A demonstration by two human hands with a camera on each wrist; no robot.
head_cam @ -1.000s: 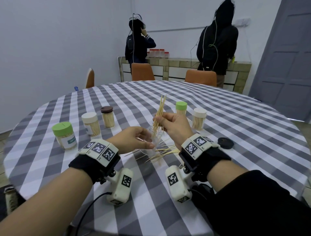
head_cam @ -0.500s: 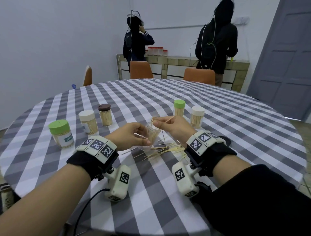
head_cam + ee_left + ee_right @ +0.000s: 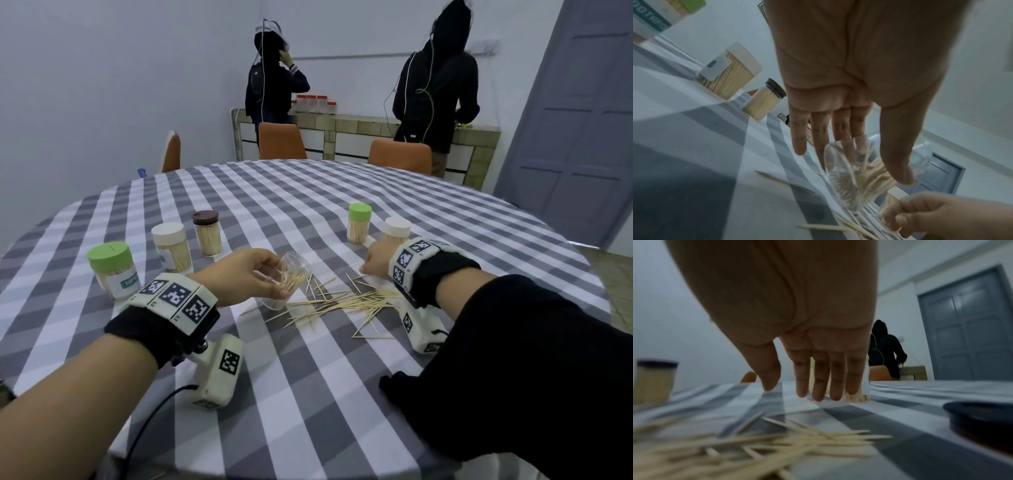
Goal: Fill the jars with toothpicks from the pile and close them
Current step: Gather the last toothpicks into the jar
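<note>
My left hand (image 3: 274, 279) grips a clear lidless jar (image 3: 297, 274), tilted toward the right just above the table, with some toothpicks inside. In the left wrist view the jar (image 3: 840, 186) sits between my thumb and fingers. Loose toothpicks (image 3: 342, 301) lie scattered on the checked cloth to the right of the jar. My right hand (image 3: 368, 265) hovers over the pile's far right end, fingers straight and pointing down, holding nothing; the right wrist view shows its fingertips (image 3: 818, 395) just above the cloth, beyond the toothpicks (image 3: 756, 446).
Closed, filled jars stand on the left: green lid (image 3: 111, 270), white lid (image 3: 171, 246), brown lid (image 3: 207, 233). Two more stand behind my right hand (image 3: 359, 224) (image 3: 397, 231). A black lid (image 3: 982, 418) lies right of the pile. Two people stand at the far counter.
My right hand let its bundle of toothpicks go into the jar, then moved right and down to the pile, empty. The left hand lowered and tilted the jar.
</note>
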